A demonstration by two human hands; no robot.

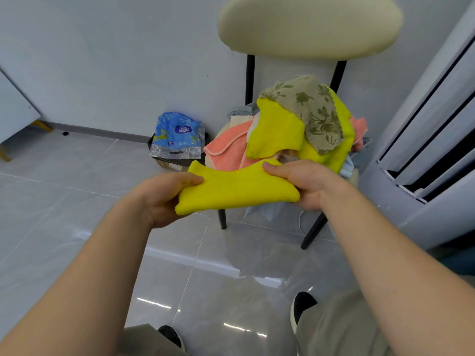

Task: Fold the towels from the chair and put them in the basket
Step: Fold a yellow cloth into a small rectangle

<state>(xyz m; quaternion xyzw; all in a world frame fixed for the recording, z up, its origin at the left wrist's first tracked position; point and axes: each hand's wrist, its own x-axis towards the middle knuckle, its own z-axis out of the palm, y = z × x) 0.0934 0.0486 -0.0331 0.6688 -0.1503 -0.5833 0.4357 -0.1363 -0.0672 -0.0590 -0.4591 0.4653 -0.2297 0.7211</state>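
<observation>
Glossy grey tile floor [77, 201], pale wall [128, 60]. Cream-backed chair [308, 24] at 1 o'clock, towel pile [277, 129] heaped on seat. Both forearms reach forward at centre: left hand [159, 199], right hand [305, 183] pinch opposite ends of folded yellow towel [236, 188], held in air before chair. Blue packet [177, 134] at 11 o'clock; print too blurred to read.

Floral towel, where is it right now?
The floral towel lies right of centre in the head view, draped over a loose yellow towel on the chair, above the right hand holding a folded yellow towel.
</observation>
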